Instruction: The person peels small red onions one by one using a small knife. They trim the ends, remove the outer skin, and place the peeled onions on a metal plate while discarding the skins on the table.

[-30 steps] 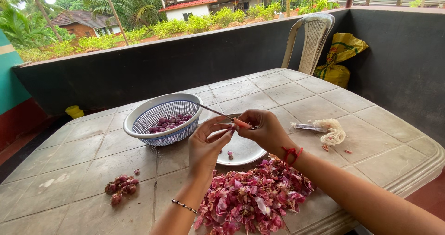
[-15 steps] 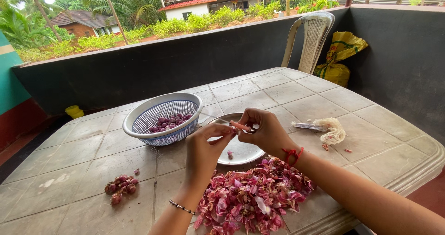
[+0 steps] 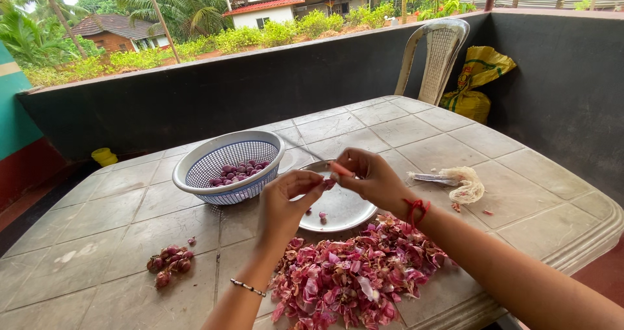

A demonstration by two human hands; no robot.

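Observation:
My right hand [image 3: 377, 180] grips a small knife with an orange handle [image 3: 340, 169], its thin blade pointing toward the basket. My left hand [image 3: 286, 203] pinches a small purple shallot [image 3: 329, 184] at the fingertips, right against the knife. Both hands hover over a round metal plate [image 3: 344, 210] with a few bits of peel on it. A heap of pink-purple shallot skins [image 3: 354, 275] lies below my hands. Peeled shallots [image 3: 237, 172] sit in a white and blue plastic colander [image 3: 195, 167] to the left.
A few unpeeled shallots [image 3: 168, 263] lie at the table's front left. A crumpled white mesh bag [image 3: 458, 184] lies on the right. A white plastic chair [image 3: 434, 57] and a yellow sack [image 3: 478, 83] stand behind the tiled-look table [image 3: 422, 135], by a dark low wall.
The knife blade swung from pointing out toward the basket to close against the shallot. Both hands shifted slightly up and left over the plate while working the shallot.

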